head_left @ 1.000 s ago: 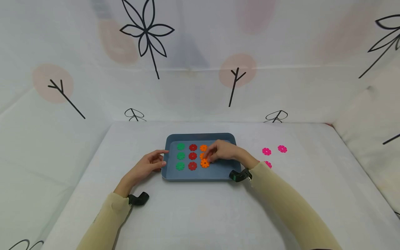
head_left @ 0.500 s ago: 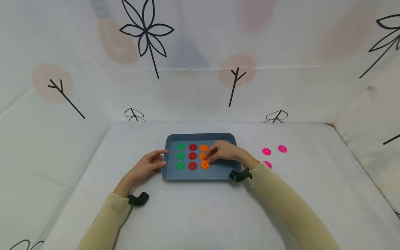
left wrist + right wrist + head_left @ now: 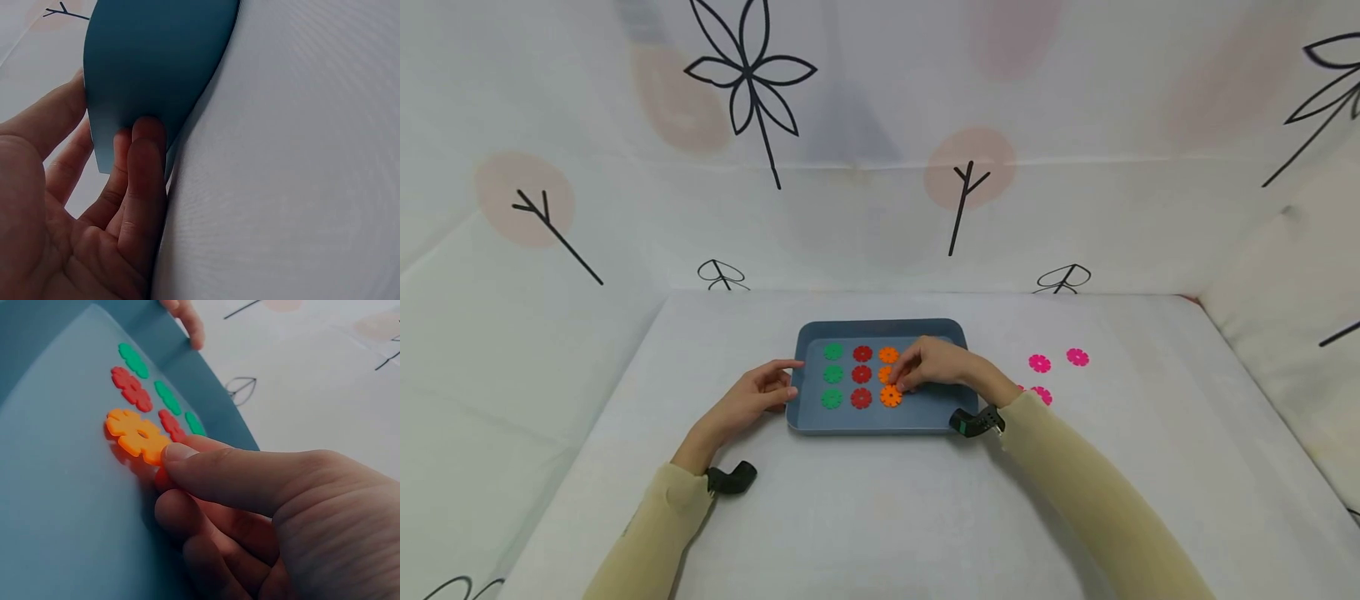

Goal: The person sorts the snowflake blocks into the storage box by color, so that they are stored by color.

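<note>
A blue-grey tray (image 3: 925,417) lies on the white cloth. Its left rim is held by my left hand (image 3: 758,392), with thumb and index finger at the edge; in the left wrist view the fingers rest against the tray's outer wall (image 3: 162,56). My right hand (image 3: 936,362) pinches a notched orange plastic disc (image 3: 134,434) between thumb and fingers, just over the tray floor and slightly tilted. Two more orange discs (image 3: 889,355) sit behind it, one partly covered by the fingers. Beside them run a column of red discs (image 3: 862,374) and one of green discs (image 3: 832,374).
Several pink notched discs (image 3: 1040,363) lie on the cloth right of the tray, one mostly hidden by the right wrist. Patterned white fabric walls (image 3: 865,225) stand behind and at both sides. Both wrists wear black camera bands (image 3: 733,478).
The orange disc in my right hand has shifted slightly toward the tray's near side, in line with the nearest red and green discs. My left hand has kept its place.
</note>
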A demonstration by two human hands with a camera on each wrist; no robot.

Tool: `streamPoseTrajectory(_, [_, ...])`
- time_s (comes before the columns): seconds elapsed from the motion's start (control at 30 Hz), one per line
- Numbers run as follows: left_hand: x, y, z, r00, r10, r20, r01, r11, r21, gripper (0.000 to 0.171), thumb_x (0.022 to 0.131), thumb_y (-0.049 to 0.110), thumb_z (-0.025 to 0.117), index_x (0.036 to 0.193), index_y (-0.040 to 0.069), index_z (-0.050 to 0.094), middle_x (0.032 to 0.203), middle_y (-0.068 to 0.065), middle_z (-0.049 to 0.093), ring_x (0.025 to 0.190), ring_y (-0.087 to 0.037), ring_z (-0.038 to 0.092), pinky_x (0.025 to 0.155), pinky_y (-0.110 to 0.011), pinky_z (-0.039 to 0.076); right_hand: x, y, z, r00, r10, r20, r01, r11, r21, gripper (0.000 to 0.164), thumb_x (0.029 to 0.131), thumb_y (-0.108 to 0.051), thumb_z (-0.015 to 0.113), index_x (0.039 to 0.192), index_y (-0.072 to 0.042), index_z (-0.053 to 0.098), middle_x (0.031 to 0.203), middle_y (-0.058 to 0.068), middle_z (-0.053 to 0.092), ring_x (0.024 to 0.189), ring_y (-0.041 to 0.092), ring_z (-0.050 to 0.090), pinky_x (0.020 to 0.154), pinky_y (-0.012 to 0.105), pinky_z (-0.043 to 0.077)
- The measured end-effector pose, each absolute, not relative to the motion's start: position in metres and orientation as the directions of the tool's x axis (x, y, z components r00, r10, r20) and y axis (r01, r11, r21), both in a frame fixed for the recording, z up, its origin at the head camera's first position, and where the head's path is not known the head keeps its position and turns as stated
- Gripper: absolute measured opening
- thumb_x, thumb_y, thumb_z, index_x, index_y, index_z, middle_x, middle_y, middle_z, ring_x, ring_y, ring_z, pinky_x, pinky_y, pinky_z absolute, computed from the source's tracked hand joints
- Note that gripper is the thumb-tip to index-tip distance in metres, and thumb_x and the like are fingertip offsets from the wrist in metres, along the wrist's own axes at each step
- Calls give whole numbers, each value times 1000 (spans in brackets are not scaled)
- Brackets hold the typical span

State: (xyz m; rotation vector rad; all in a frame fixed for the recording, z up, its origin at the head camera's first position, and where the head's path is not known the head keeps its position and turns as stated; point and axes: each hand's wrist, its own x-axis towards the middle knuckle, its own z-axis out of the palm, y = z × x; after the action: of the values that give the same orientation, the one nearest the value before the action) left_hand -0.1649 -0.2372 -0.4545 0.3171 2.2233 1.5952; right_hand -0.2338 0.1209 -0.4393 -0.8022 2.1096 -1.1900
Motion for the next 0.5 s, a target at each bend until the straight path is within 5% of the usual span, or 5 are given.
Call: streamPoseTrajectory(0.5, [-164, -236, -453, -901, 395, -181, -49, 322, 945, 54, 96, 27, 69, 143, 9, 50, 106, -13, 55, 87, -20, 59, 79, -31, 54, -235, 123, -439, -662, -733, -156, -259, 419, -870, 15, 87, -13, 77, 100, -6, 78, 93, 1, 73, 81, 17, 64, 76, 31, 51])
